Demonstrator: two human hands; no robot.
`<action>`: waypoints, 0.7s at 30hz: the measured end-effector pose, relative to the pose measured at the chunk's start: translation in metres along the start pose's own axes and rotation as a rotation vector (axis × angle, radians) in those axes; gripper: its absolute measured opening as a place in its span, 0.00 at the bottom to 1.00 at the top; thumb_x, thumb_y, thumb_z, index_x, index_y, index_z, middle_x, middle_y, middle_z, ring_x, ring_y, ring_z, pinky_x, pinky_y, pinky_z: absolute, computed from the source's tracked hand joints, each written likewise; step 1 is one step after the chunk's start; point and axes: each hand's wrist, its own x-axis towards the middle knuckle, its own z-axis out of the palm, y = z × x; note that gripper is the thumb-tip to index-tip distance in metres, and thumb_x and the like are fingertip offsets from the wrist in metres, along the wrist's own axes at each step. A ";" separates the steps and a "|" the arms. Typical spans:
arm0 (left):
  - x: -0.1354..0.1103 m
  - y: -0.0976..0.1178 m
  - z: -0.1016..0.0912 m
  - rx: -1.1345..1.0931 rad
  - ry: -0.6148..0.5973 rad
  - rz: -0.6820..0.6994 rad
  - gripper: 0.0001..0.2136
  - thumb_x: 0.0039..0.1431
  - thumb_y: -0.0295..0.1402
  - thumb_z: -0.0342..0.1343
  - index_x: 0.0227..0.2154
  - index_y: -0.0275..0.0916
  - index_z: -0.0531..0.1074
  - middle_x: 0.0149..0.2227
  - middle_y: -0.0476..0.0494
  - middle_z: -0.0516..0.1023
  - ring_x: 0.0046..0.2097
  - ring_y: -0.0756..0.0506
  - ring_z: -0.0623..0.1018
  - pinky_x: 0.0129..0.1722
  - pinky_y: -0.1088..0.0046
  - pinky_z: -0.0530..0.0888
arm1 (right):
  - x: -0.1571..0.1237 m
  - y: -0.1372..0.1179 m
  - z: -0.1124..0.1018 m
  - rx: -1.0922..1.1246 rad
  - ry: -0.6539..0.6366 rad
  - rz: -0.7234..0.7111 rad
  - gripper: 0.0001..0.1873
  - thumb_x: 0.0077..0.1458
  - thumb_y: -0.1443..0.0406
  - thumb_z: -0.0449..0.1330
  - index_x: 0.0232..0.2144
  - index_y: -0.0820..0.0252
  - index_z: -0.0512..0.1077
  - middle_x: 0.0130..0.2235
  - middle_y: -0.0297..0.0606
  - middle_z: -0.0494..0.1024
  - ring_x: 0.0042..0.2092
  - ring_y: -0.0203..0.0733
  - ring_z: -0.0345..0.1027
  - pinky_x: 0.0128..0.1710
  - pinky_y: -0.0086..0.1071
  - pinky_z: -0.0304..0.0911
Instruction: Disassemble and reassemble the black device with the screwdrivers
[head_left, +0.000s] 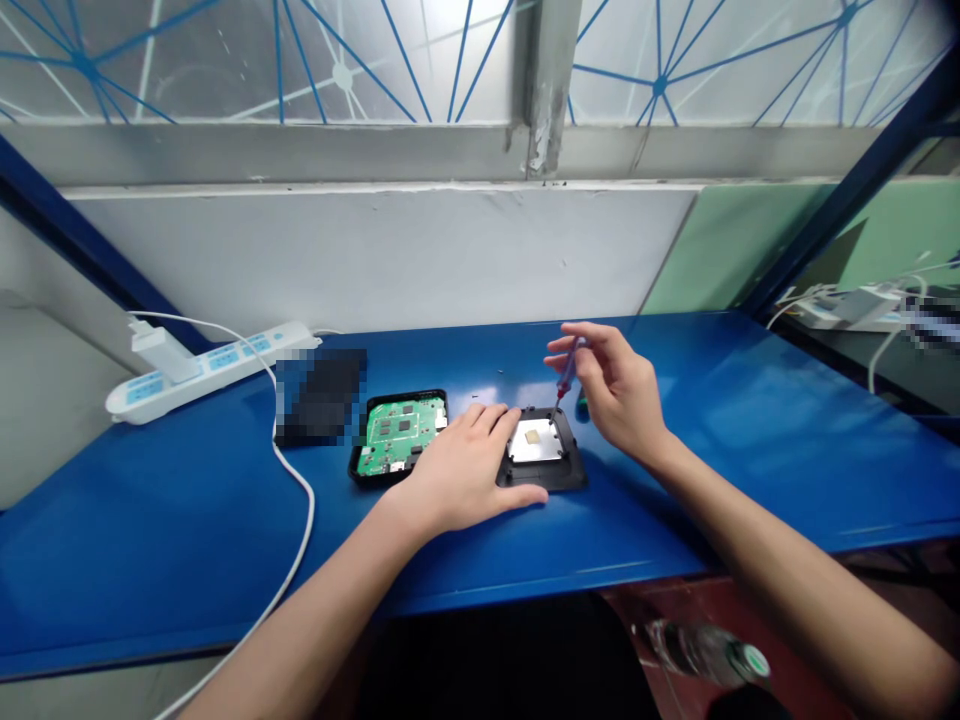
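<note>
My left hand [461,465] lies flat with spread fingers on the left edge of a black square cover [541,452] that carries a silver plate with a small tan pad in its middle. My right hand [611,388] hovers just behind and right of the cover, pinching a thin red-and-blue syringe-like tube [567,374] whose tip points down at the cover's far edge. Left of my left hand sits a black shell holding a green circuit board [397,432].
A blue shelf [712,440] carries everything. A white power strip [206,368] with a plug and a white cable lies at the back left. A blurred dark object [321,395] sits beside the circuit board. A plastic bottle [705,652] lies below the shelf.
</note>
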 end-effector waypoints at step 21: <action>-0.001 0.001 -0.001 0.032 -0.015 0.009 0.39 0.58 0.63 0.54 0.62 0.37 0.64 0.64 0.33 0.67 0.64 0.30 0.66 0.61 0.51 0.67 | 0.000 0.003 -0.001 -0.085 -0.057 -0.104 0.14 0.62 0.61 0.62 0.51 0.50 0.70 0.41 0.36 0.71 0.38 0.37 0.71 0.35 0.34 0.75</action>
